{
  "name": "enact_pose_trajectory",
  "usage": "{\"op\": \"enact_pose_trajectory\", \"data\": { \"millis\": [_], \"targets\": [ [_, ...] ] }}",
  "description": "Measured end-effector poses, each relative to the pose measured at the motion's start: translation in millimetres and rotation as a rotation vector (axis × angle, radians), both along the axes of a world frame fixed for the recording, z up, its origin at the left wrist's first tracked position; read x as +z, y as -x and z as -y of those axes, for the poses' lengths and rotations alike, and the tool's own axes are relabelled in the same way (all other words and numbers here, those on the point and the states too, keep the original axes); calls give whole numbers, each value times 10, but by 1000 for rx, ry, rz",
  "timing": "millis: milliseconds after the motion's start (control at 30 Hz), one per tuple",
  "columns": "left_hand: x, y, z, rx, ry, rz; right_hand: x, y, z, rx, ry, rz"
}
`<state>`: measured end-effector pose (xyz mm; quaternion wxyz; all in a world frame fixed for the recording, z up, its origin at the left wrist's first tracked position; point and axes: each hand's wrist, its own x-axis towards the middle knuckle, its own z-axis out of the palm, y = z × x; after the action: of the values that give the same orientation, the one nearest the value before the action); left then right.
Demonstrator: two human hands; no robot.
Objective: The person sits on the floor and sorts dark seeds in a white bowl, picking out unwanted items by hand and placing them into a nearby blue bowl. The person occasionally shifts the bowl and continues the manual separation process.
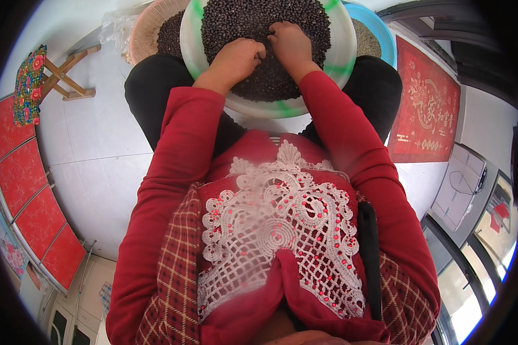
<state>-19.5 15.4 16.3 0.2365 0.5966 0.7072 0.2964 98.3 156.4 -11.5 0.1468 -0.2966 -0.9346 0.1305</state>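
A wide white basin with green streaks (pixel 339 41) stands between my knees, holding a broad heap of small dark beans (pixel 241 19). My left hand (pixel 238 60) is over the near left part of the heap, its fingers curled inward at the beans. Just right of it, my right hand (pixel 290 45) rests with bent fingertips touching the heap. The two hands are close together but apart. Whether either one pinches a bean is hidden by the fingers.
Behind the basin, a pink basket (pixel 143 36) holds more dark beans, and a blue basin (pixel 384 32) holds paler grains. A folding wooden stool (pixel 64 75) with a floral seat stands left. A red floor mat (pixel 427 103) lies right. Red-fronted cabinets (pixel 23 181) line the left side.
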Motion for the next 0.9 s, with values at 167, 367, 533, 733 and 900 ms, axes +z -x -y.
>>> {"op": "enact_pose_trajectory", "data": {
  "millis": [167,367,533,733,900],
  "targets": [
    [-23,14,-6,-1,3,13,-15,3,-23,26,46,36],
    [-67,38,-11,21,20,77,20,-71,-19,60,191,-48],
    [-90,70,-18,19,-4,59,143,-170,-10,64,419,-172],
    [-79,55,-16,10,1,40,292,-338,34,11,522,-134],
    [-87,71,-16,-22,30,32,384,-417,95,17,510,-106]
  ]
}}
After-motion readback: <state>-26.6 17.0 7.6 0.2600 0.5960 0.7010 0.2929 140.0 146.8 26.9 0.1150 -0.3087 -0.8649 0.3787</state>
